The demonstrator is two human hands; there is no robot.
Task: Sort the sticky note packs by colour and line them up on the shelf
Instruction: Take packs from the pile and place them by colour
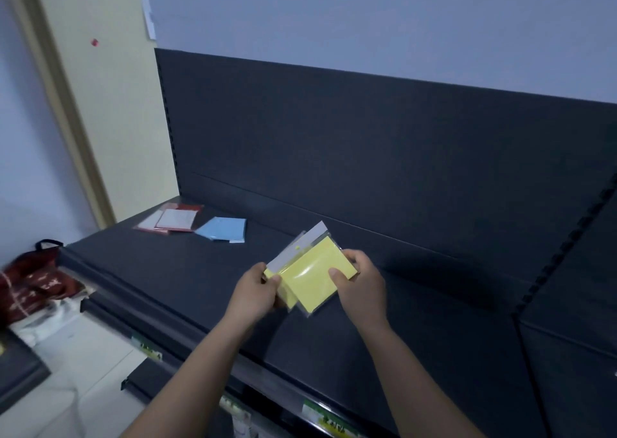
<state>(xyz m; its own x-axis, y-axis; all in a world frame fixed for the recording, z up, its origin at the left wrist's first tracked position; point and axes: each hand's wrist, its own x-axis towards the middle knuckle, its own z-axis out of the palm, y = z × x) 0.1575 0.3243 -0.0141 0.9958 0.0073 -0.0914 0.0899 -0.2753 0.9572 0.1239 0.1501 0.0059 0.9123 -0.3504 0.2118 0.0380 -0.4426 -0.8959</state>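
Above the middle of the dark shelf (167, 270) I hold yellow sticky note packs (310, 275) in clear sleeves, overlapping one another. My left hand (255, 290) grips their lower left edge. My right hand (359, 280) grips the right side, thumb on top. A blue pack (222, 228) lies flat on the shelf at the far left. Pink and red packs (173, 220) lie just left of it, near the shelf's corner.
The shelf's dark back panel (367, 153) rises behind. A slotted upright (567, 240) and another shelf section stand at the right. Lower shelves with green price labels (147, 347) sit below. A red bag (30, 284) lies at the lower left.
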